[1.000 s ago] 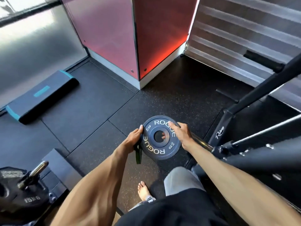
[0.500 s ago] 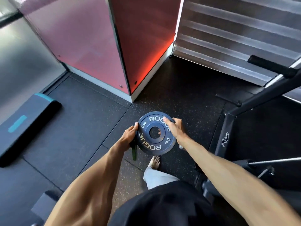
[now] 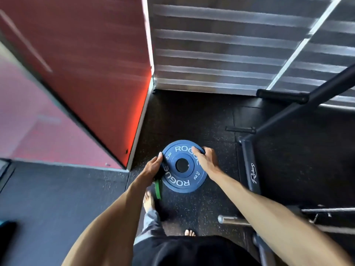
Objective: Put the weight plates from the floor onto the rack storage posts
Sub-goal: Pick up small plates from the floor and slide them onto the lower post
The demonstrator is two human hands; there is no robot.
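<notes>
Left grip [image 3: 152, 169], right grip [image 3: 206, 160] clasp blue plate [image 3: 182, 182]; green plate [image 3: 158, 189] (mostly hidden) behind.

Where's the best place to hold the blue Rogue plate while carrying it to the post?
The outer rim, at opposite edges, one hand from each side. The blue plate is a flat disc facing up; the left hand and right hand grip it there, leaving the centre hole free for loading.

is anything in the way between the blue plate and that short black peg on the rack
Nothing visible. The left hand and right hand hold the blue plate, a thin green plate by its left edge; only bare floor shows between it and the short black peg to its right.
</notes>
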